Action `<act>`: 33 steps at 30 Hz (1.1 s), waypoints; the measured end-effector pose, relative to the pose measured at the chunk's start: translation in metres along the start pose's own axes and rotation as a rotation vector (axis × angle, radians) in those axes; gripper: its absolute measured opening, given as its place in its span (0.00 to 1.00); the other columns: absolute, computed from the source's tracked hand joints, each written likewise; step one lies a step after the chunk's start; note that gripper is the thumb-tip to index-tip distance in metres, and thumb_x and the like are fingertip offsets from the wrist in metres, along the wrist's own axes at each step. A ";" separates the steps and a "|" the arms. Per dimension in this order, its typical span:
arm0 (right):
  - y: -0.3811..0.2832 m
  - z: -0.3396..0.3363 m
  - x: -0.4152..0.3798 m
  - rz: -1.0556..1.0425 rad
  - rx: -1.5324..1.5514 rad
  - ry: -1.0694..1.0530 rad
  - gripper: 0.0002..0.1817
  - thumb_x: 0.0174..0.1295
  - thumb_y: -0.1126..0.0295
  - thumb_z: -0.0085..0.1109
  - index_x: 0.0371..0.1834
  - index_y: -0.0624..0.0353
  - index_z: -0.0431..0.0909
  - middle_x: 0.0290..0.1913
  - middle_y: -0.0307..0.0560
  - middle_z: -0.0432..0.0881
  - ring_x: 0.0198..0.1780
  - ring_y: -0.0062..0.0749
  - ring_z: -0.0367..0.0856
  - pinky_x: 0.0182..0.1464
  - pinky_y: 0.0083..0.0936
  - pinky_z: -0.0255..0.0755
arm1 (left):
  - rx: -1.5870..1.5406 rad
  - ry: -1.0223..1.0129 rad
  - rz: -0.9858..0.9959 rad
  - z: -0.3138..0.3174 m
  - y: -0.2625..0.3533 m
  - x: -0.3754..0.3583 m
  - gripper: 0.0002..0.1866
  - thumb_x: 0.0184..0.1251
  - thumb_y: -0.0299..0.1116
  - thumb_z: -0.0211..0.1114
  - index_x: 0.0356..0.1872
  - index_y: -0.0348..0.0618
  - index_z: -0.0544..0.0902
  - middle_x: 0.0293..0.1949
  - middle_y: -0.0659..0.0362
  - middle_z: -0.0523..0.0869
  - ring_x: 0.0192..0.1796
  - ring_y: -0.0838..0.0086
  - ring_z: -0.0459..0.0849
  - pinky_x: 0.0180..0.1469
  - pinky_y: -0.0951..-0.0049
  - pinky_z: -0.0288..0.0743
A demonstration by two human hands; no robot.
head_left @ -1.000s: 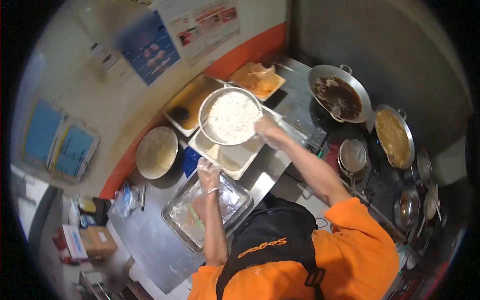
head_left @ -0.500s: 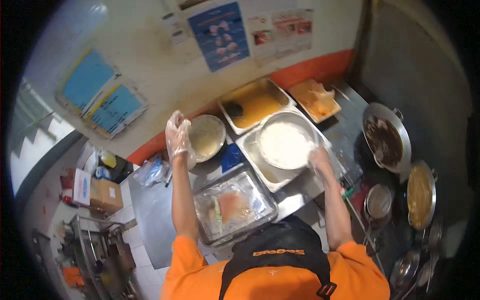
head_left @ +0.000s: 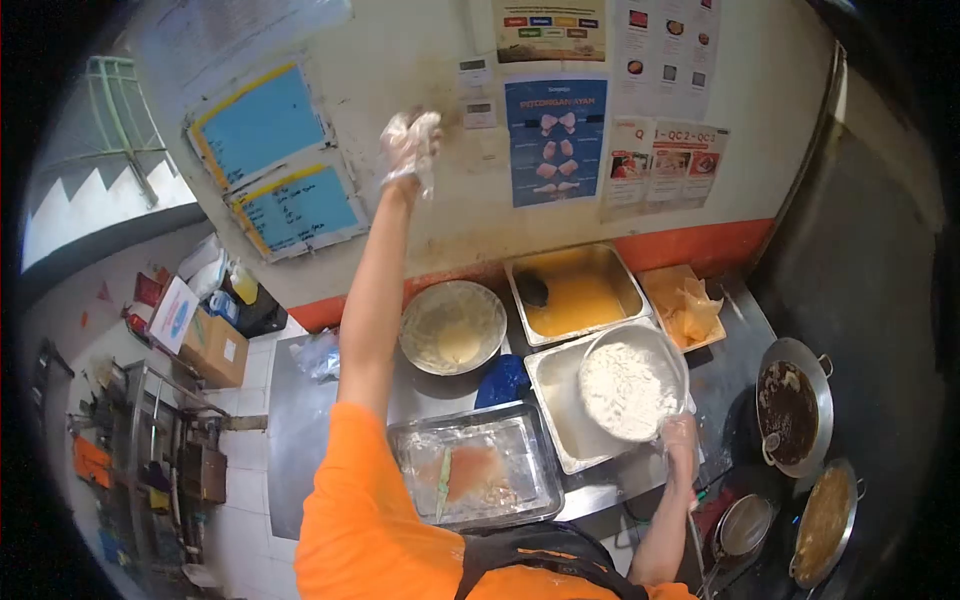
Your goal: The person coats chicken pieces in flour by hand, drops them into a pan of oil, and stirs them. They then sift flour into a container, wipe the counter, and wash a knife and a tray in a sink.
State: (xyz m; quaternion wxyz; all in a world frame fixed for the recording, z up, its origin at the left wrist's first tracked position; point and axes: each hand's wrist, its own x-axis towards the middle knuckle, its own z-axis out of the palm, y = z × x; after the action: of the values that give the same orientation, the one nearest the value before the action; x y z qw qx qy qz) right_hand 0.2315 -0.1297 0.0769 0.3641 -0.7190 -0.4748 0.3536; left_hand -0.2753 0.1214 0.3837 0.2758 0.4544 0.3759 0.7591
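Note:
My left hand [head_left: 411,150], in a clear plastic glove, is raised in front of the wall; its fingers look curled, and whether they hold anything is unclear. Under it on the counter stands a metal bowl [head_left: 453,327] with a pale mixture. My right hand [head_left: 680,440], also gloved, grips the rim of a round sieve [head_left: 628,390] full of white flour. The sieve rests over a rectangular steel pan [head_left: 560,400]. Behind that pan, another steel pan [head_left: 580,290] contains orange-yellow liquid and a dark round object.
A metal tray [head_left: 480,508] lies nearest my body. Beside the bowl is a blue cloth [head_left: 503,381]. A paper-lined box [head_left: 685,305] stands at the back right. Woks [head_left: 794,405] with dark and yellowish contents are at the right. Posters [head_left: 556,140] hang on the wall.
My left hand has risen higher along the wall, above the bowl. My right hand stays at the sieve's rim. The camera view has shifted, showing more wall.

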 end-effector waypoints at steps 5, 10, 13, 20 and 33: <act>0.043 0.020 0.025 -0.075 -0.325 0.105 0.11 0.58 0.71 0.53 0.35 0.72 0.74 0.28 0.59 0.77 0.33 0.41 0.79 0.36 0.41 0.72 | 0.230 0.008 -0.140 0.043 0.028 0.014 0.18 0.60 0.37 0.69 0.49 0.38 0.82 0.39 0.56 0.85 0.32 0.73 0.83 0.28 0.77 0.74; 0.029 0.029 0.007 -0.125 -0.281 0.184 0.13 0.59 0.70 0.52 0.35 0.73 0.74 0.29 0.62 0.78 0.33 0.46 0.80 0.36 0.44 0.72 | 0.047 -0.078 -0.330 0.058 0.015 0.052 0.10 0.64 0.39 0.65 0.37 0.42 0.84 0.32 0.60 0.83 0.26 0.79 0.78 0.20 0.83 0.69; 0.011 0.017 -0.006 -0.173 -0.239 0.096 0.17 0.62 0.64 0.53 0.33 0.74 0.76 0.29 0.71 0.80 0.34 0.63 0.82 0.37 0.48 0.73 | -0.193 -0.070 -0.299 0.061 -0.015 0.088 0.07 0.58 0.30 0.68 0.35 0.40 0.84 0.31 0.57 0.84 0.26 0.76 0.79 0.24 0.80 0.73; 0.028 0.034 -0.001 -0.149 -0.396 0.133 0.18 0.60 0.64 0.56 0.29 0.74 0.76 0.31 0.73 0.79 0.38 0.68 0.81 0.41 0.49 0.73 | -0.170 0.019 -0.364 0.069 -0.021 0.096 0.08 0.67 0.33 0.60 0.42 0.42 0.83 0.35 0.57 0.83 0.34 0.70 0.81 0.37 0.70 0.83; 0.008 0.038 0.000 -0.055 -0.277 0.290 0.16 0.61 0.67 0.53 0.32 0.75 0.78 0.34 0.75 0.81 0.41 0.67 0.83 0.42 0.47 0.75 | -0.353 0.042 -0.211 0.054 -0.003 0.047 0.07 0.62 0.32 0.63 0.35 0.40 0.80 0.36 0.57 0.82 0.39 0.68 0.81 0.42 0.65 0.81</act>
State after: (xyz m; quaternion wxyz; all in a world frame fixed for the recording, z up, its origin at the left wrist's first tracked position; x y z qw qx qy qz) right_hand 0.2026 -0.1248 0.0515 0.3356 -0.7925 -0.4809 0.1674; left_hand -0.2466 0.1757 0.4204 0.4212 0.3410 0.2881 0.7895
